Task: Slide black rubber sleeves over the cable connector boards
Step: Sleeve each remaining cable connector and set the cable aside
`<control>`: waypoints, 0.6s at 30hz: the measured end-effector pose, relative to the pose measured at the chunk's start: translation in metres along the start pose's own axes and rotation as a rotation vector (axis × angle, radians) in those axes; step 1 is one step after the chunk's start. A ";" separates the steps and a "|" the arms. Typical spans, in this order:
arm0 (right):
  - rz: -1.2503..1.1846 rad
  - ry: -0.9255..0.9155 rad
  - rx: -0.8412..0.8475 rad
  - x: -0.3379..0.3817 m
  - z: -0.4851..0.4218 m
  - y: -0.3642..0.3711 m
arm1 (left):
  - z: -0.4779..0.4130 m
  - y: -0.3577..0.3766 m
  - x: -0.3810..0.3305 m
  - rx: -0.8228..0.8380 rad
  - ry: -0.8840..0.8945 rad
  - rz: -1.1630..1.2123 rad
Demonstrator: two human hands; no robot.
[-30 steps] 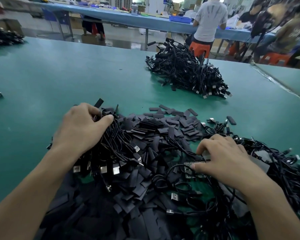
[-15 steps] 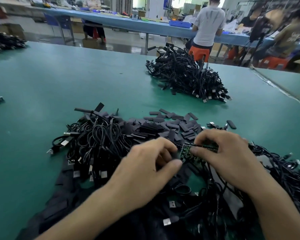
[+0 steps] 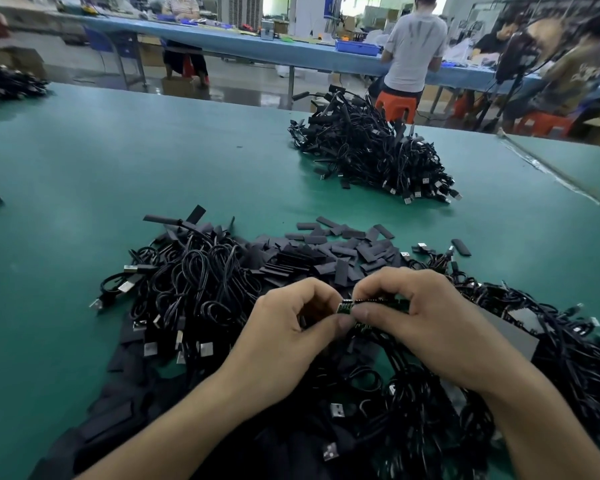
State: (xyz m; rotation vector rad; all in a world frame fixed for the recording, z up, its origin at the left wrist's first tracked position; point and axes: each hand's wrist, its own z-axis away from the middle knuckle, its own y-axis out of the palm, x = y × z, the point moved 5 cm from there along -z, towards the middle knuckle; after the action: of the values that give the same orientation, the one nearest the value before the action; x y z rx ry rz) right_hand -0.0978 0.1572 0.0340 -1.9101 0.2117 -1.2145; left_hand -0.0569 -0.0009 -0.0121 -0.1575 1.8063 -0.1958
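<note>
A small green connector board (image 3: 352, 306) is held just above the near heap of black cables (image 3: 201, 289). My right hand (image 3: 426, 320) pinches the board from the right, fingers curled over its top edge. My left hand (image 3: 291, 330) meets it from the left, thumb and forefinger pinching at the board's left end; something dark sits inside those curled fingers, too hidden to name. Loose flat black rubber sleeves (image 3: 340, 251) lie scattered just beyond my hands.
A second pile of black cables (image 3: 371, 157) lies farther back on the green table (image 3: 84, 161). More cables (image 3: 575, 348) spread to the right of my hands. People work at a blue bench (image 3: 243, 43) behind the table.
My left hand left the cable heap at the left and came across to the board. My right hand lifted the board off the pile, and both hands now pinch it.
</note>
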 end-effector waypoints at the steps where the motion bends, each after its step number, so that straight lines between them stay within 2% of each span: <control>1: 0.000 0.002 0.012 -0.001 0.000 0.001 | -0.001 0.000 0.001 0.009 0.001 -0.001; 18: -0.278 0.010 0.231 -0.015 -0.002 0.016 | -0.001 -0.005 0.010 0.141 0.015 0.218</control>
State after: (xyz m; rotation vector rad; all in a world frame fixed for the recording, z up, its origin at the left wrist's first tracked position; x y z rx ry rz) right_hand -0.1026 0.1536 0.0127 -1.7708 -0.1884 -1.3653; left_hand -0.0606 -0.0079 -0.0202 0.1404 1.8028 -0.1686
